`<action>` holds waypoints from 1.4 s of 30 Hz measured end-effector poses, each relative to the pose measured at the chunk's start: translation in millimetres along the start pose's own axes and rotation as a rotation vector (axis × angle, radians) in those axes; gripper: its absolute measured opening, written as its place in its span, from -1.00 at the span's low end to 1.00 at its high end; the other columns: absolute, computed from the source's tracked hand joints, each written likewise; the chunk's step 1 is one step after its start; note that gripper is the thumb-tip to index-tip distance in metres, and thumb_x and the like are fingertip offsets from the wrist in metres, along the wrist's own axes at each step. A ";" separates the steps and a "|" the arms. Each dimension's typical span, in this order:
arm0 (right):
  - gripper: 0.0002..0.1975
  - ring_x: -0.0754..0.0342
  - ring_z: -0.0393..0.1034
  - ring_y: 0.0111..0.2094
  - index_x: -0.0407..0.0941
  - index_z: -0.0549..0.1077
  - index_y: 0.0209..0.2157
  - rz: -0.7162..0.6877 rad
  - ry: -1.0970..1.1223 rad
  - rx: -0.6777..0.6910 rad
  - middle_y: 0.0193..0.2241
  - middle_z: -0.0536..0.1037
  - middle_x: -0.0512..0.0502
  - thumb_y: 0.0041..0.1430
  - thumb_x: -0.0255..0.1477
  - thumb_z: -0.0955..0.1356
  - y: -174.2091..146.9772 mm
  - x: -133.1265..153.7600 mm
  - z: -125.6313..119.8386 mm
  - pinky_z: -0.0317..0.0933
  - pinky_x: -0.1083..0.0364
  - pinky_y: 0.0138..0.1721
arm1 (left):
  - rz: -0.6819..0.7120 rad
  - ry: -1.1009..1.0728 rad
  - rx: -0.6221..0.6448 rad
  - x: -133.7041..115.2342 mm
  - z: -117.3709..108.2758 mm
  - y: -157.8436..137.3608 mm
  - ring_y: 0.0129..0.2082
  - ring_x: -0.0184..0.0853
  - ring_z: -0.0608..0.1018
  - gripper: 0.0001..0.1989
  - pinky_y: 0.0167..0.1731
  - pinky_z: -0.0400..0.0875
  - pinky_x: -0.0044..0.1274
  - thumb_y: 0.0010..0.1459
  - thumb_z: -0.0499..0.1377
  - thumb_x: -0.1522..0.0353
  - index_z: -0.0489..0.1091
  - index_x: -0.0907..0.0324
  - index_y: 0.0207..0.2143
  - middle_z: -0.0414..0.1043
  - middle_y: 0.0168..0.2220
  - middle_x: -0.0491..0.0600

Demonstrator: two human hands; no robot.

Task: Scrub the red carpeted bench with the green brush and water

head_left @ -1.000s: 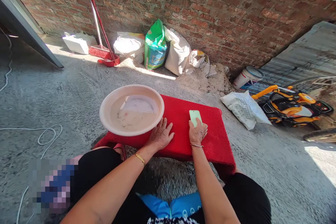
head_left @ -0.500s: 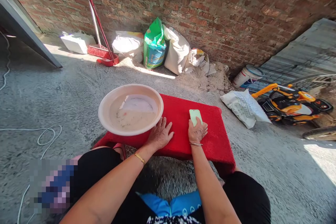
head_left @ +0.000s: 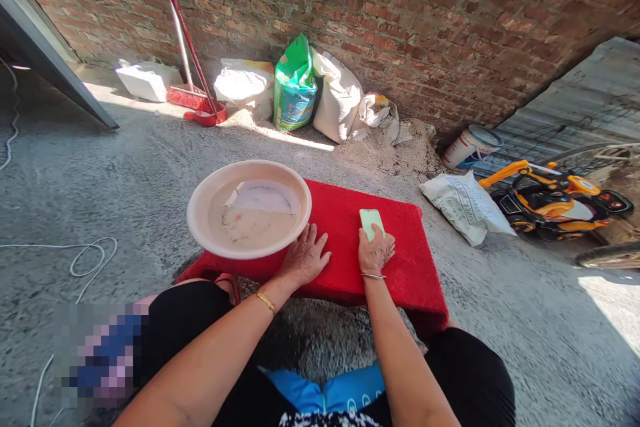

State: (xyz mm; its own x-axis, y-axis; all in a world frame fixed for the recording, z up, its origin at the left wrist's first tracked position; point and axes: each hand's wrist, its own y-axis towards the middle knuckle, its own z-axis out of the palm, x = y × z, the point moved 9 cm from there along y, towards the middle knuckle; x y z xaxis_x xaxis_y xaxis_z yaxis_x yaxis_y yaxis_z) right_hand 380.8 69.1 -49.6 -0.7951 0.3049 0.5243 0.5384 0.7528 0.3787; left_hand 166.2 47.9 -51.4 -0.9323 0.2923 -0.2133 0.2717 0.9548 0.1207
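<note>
My right hand [head_left: 376, 251] is wrapped round the lower part of a smartphone [head_left: 371, 219] with a pale green face. The phone lies at the red cloth, its upper half showing beyond my fingers. To the left, my left hand [head_left: 306, 259] rests flat on the red cloth [head_left: 345, 213] with its fingers spread, close against the near right rim of a wide pale basin [head_left: 200, 227]. The basin stands on the left part of the cloth-covered low table. Shallow water in it carries a bright reflection and small dark bits.
Along the brick wall [head_left: 400, 27] stand a red dustpan [head_left: 207, 117], a green bag [head_left: 295, 90] and white sacks [head_left: 337, 97]. At right are a bucket [head_left: 473, 145], a white bag [head_left: 467, 203] and a yellow toy digger [head_left: 560, 197]. A pale cable [head_left: 95, 247] lies on the floor.
My right hand and the phone have shifted very slightly left. The left hand and the basin have not visibly moved.
</note>
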 end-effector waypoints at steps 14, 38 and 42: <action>-0.57 -0.13 0.26 -0.11 -0.07 0.53 -0.03 -0.255 -0.068 0.070 -0.15 0.40 -0.27 0.20 -0.12 0.32 -8.6 25.8 3.5 0.08 -0.05 -0.11 | 0.001 0.000 -0.003 0.1 1.3 -0.6 0.32 0.00 0.18 -0.48 0.21 0.16 -0.14 0.26 0.04 0.13 0.31 0.10 0.21 0.17 0.31 0.16; -0.53 -0.08 0.28 -0.14 -0.11 0.51 -0.03 -0.320 0.100 0.139 -0.19 0.42 -0.24 0.24 -0.08 0.25 -3.5 24.6 10.9 0.14 0.00 -0.15 | -0.004 -0.012 -0.001 0.8 2.0 -0.4 0.31 0.01 0.19 -0.48 0.21 0.16 -0.12 0.25 0.05 0.13 0.32 0.10 0.20 0.17 0.31 0.16; -0.62 0.01 0.29 -0.12 0.00 0.51 -0.02 -0.680 0.068 0.308 -0.12 0.42 -0.16 0.24 -0.14 0.30 -30.8 61.1 17.0 0.10 0.05 -0.10 | 0.007 -0.010 -0.003 0.0 2.4 -0.4 0.31 0.03 0.19 -0.48 0.20 0.18 -0.12 0.26 0.03 0.12 0.32 0.13 0.20 0.16 0.31 0.19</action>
State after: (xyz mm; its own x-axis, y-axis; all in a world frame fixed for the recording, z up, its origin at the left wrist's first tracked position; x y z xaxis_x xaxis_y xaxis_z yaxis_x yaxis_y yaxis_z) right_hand 310.9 74.5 -42.2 -0.9002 -0.3151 0.3007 -0.1757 0.8945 0.4111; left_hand 166.7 47.7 -53.8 -0.9277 0.2998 -0.2225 0.2778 0.9524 0.1253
